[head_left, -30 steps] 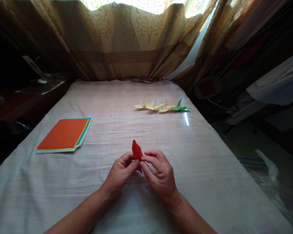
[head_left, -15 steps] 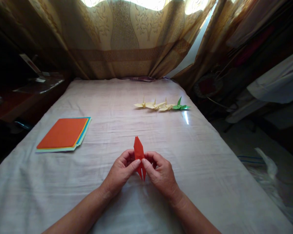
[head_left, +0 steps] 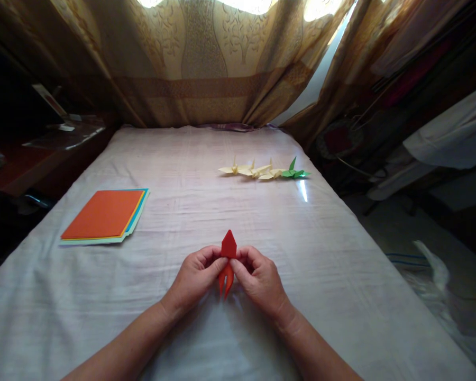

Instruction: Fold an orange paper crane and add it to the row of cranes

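Observation:
A folded piece of red origami paper is pinched between my two hands, just above the cloth. It has a pointed top, and two narrow legs hang below my thumbs with a slit between them. My left hand grips its left edge, thumb in front and fingers curled behind. From the other side my right hand holds the right edge the same way, the thumb tips close together. The fingers behind the paper are partly hidden.
On the left lies a stack of coloured paper squares, orange on top. Several cream paper cranes and a green paper crane stand in a row at the back right. A pale cloth covers the surface, with a patterned curtain behind.
The red paper's top has dipped and looks shorter and wider. Its two lower legs now curve and swing slightly left. Both hands keep their pinch in nearly the same place.

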`<state>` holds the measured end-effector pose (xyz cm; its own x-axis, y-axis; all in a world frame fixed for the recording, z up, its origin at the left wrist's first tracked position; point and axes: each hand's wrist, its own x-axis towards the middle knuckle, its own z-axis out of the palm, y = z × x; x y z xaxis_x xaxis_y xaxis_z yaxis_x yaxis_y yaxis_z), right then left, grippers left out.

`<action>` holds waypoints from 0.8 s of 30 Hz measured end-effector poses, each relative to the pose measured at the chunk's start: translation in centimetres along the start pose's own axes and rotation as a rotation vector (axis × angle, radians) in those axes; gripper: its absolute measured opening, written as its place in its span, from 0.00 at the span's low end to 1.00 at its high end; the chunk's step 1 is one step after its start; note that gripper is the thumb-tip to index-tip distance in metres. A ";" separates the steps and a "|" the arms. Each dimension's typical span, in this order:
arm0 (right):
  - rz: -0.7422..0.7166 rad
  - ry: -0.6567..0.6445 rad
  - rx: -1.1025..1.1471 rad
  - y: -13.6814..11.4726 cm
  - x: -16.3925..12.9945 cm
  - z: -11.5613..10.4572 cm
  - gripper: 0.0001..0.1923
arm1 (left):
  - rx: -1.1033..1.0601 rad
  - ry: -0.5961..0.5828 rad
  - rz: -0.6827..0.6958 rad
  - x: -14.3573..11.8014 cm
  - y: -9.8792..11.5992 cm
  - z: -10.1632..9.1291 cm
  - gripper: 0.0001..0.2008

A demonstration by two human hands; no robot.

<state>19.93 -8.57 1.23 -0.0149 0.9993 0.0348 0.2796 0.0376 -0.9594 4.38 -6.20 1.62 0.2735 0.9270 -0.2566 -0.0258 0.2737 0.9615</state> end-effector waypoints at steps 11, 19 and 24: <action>0.054 0.087 0.093 1.1 0.7 -0.2 0.09 | 0.150 -0.107 -0.058 -0.7 0.1 0.5 0.19; 0.009 0.173 -0.194 1.5 1.5 -1.1 0.10 | 0.633 -0.033 0.159 -0.5 0.8 -1.0 0.16; -0.006 0.255 -0.254 1.9 1.8 -1.5 0.10 | 0.776 -0.066 0.229 0.6 1.3 -2.9 0.15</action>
<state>21.91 -6.72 -0.11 0.2138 0.9668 0.1399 0.5104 0.0116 -0.8599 1.66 -4.56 2.44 0.3991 0.9148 -0.0619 0.5798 -0.1995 0.7900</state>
